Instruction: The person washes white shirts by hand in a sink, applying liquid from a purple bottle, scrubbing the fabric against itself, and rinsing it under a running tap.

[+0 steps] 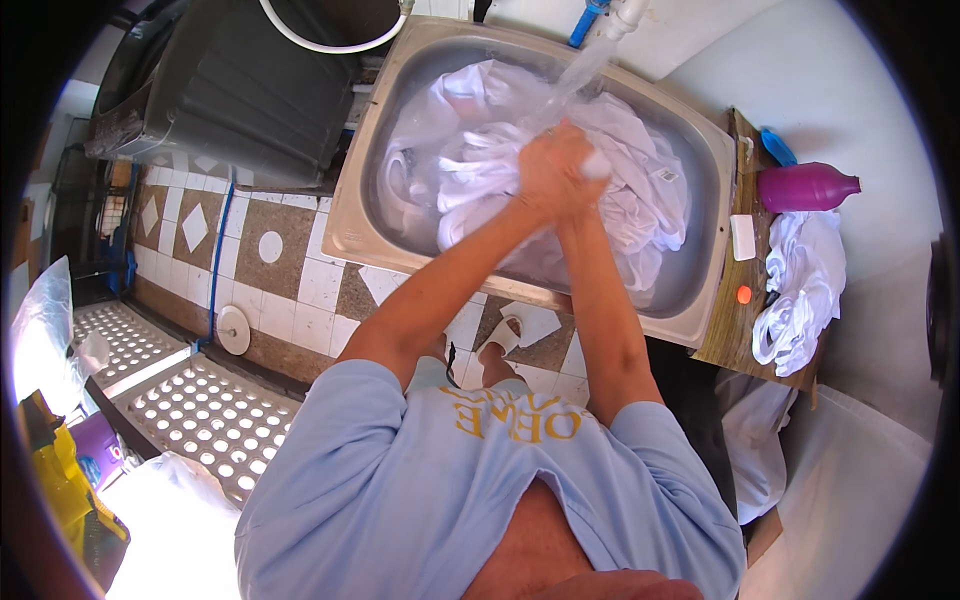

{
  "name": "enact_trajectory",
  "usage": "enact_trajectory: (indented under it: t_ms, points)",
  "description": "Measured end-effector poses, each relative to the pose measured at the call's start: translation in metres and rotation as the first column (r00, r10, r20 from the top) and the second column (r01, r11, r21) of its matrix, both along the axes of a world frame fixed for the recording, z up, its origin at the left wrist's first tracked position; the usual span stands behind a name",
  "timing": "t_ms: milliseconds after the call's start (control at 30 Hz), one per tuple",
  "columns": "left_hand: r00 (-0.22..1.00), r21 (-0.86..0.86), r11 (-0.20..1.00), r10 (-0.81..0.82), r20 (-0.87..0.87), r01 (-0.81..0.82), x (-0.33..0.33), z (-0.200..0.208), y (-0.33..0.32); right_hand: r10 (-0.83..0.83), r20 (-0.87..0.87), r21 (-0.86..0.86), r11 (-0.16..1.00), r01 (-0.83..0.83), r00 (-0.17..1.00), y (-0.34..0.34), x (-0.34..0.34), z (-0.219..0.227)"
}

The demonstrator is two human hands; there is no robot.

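Note:
Soaked white cloth point(640, 190) lies heaped in a metal sink point(345, 225), partly under cloudy water. Over the middle of the heap, my left hand point(545, 168) and my right hand point(582, 188) press together, closed. Folds of the cloth gather into them from the left, and white suds sit by the right hand. Most of my fingertips are hidden. A stream of water falls from a white tap point(627, 14) just beyond my hands.
A wooden board point(745, 310) right of the sink holds a purple bottle point(805, 187), a white bar point(743, 237), an orange cap point(744, 294) and crumpled white cloth point(805, 270). A dark grey tub-like appliance point(250, 90) stands left, with a blue hose point(218, 255) on the tiles.

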State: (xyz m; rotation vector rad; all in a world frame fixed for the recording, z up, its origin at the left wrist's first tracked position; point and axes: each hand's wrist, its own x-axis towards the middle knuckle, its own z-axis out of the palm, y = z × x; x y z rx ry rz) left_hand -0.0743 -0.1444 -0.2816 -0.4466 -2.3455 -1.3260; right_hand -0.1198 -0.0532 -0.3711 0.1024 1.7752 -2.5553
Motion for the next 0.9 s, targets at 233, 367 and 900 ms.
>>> enact_trajectory:
  t_ms: [233, 367, 900]
  points:
    - [0.989, 0.095, 0.993, 0.062, 0.133, -0.075, -0.016, -0.028, -0.018, 0.118, 0.174, -0.711, 0.702, 0.042, 0.978, -0.041, 0.018, -0.008]
    - [0.982, 0.308, 0.95, -0.101, 0.16, 0.048, -0.007, -0.024, -0.028, 0.169, 0.19, -0.683, 0.731, 0.006, 0.967, -0.043, 0.02, -0.009]
    - [0.969, 0.063, 0.997, -0.066, 0.237, 0.053, -0.039, -0.049, -0.111, 0.342, -0.478, 0.876, 0.258, 0.408, 0.809, 0.049, -0.041, 0.322]
